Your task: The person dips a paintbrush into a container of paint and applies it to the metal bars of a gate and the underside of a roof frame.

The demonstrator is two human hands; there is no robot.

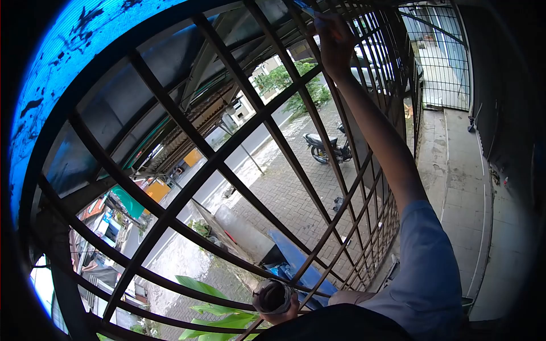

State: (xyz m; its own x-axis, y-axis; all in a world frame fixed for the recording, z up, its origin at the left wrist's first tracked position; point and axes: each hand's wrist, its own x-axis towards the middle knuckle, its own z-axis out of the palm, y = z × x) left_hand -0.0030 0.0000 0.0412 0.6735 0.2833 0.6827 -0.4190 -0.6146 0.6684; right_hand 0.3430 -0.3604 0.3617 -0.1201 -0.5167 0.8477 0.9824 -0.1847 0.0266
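Near the bottom, my left hand [288, 314] is wrapped round an open-topped cup [273, 296] with a dark inside, held close beside the bars. My right arm reaches high along the metal grille [213, 162]. At its end my right hand [335, 42] is closed, right up against the upper bars. A slim bluish thing [305, 7] shows past its fingers at the top edge; I cannot tell what it is. The grille's dark brown bars cross in a grid and fill most of the view.
Beyond the bars lie a paved yard with a parked motorcycle [328, 149], a blue panel [304, 264] and green leaves [222, 318]. On the right, a tiled walkway [463, 187] runs to a mesh gate [441, 62]. Blue roofing sheet [62, 51] curves overhead at left.
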